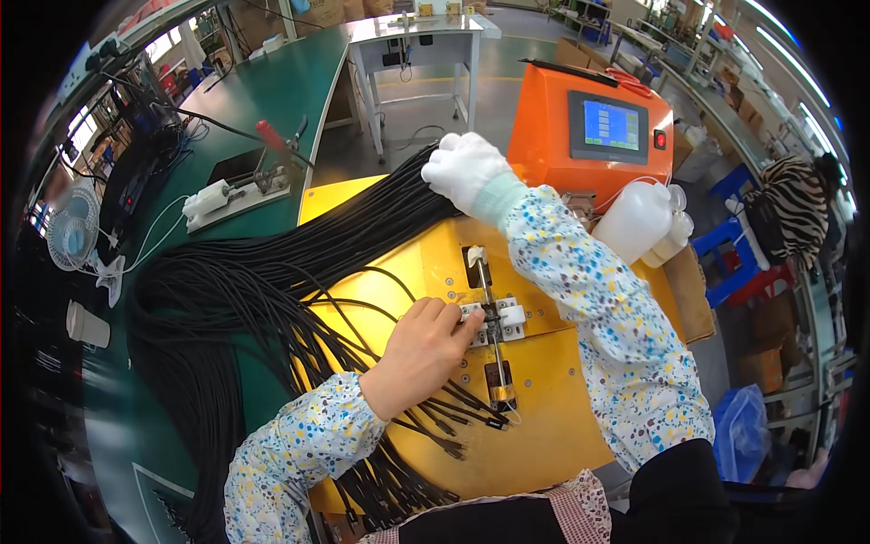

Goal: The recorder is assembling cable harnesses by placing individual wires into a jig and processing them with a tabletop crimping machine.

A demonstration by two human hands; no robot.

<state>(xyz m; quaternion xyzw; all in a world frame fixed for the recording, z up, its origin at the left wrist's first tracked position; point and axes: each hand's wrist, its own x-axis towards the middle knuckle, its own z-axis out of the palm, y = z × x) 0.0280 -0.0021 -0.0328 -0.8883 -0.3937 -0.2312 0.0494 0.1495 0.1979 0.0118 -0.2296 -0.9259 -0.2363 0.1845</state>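
Observation:
A thick bundle of black cables [308, 238] runs across a yellow machine top. At its far end my right hand [467, 172], in a white glove, is closed around cables. My bare left hand [423, 349] is at a small clamp fixture [494, 322] with white blocks and metal rods. Its fingers are bent together against the left white block, and what they pinch, if anything, is hidden. Loose cable ends with small connectors [444, 435] fan out beneath and in front of my left wrist.
An orange control box [589, 131] with a lit screen stands at the far right of the yellow top. White plastic bottles [634, 222] sit beside it. On the green table [272, 82] are a red-handled toggle clamp [269, 136], a small fan [72, 231] and a paper cup [88, 325].

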